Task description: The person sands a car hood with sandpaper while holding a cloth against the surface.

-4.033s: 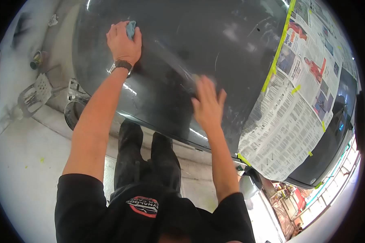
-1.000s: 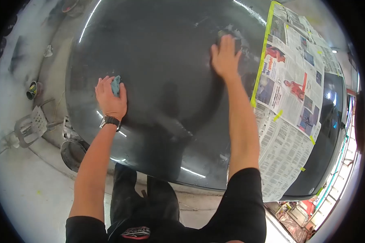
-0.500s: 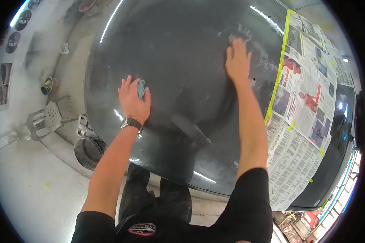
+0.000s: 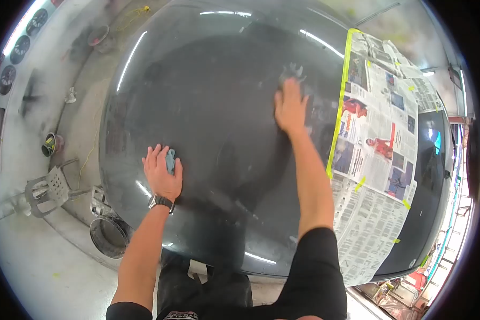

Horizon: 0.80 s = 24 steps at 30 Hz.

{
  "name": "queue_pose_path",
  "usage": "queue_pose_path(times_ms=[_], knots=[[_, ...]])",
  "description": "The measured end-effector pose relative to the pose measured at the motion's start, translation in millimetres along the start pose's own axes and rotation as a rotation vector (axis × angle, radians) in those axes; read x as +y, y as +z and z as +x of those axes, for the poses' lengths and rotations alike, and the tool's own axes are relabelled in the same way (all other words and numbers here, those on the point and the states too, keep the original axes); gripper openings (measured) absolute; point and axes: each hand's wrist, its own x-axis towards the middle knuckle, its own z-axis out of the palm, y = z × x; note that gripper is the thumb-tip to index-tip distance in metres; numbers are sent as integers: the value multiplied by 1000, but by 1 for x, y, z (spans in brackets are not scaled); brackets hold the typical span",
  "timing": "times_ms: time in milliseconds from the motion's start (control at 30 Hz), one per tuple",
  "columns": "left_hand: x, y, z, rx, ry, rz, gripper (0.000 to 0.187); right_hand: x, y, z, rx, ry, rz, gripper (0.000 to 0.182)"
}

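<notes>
Both Hands on the Dark Glossy Panel, Blue Cloth in the Left

The dark panel [image 4: 224, 106] fills the middle of my view, wide and curved, with bright streaks of reflected light and a few pale smears. My left hand [image 4: 164, 176] lies on its near left part, partly closed, with the blue cloth [image 4: 170, 161] caught between thumb and forefinger; a dark watch [image 4: 161, 202] circles that wrist. My right hand [image 4: 291, 111] reaches farther out, on the right part of the panel, fingers extended and palm down, fingertips at a whitish smear [image 4: 292, 72]. I can't tell whether anything sits beneath them.

Yellow tape [image 4: 340, 109] runs along the panel's right side, holding the edge of the newspaper sheets [image 4: 376, 138]. Right of those is another dark glossy surface [image 4: 425, 205]. On the left, apart from the panel, I see a grey chair [image 4: 52, 188], a small bucket [image 4: 58, 144] just beyond it, and a round basin [image 4: 108, 237] nearer me, close to the panel's edge.
</notes>
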Motion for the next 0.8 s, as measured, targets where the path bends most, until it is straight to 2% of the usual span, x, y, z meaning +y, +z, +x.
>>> queue_pose_path(times_ms=[33,100,200,267,333,400,500,567,633,733,800], knots=[[1,1,6,9,-2,-9,49,-12,-15,-34,-28,-124,18,63],[1,-1,5,-4,-10,-5,49,-42,-46,-116,-225,-198,86,66],[4,3,8,0,-12,-9,49,-7,-60,-124,-468,-328,143,68],[1,1,5,-7,-13,-1,49,18,-42,-43,-243,-260,-3,58],[3,1,7,-4,-12,-3,48,48,-8,50,-94,-118,151,54],[4,7,8,5,-14,1,48,47,16,110,-26,64,47,53],[4,-3,5,-27,9,25,49,19,15,70,21,-45,32,57],[3,-2,8,-33,21,26,49,-5,-13,-12,-83,-191,61,63],[6,-2,9,-37,9,22,50,-31,-44,-94,-296,-194,167,67],[6,-4,10,-57,10,19,50,1,-54,-73,-399,-363,79,68],[4,-2,10,-44,7,14,50,28,-37,13,-226,-227,77,62]])
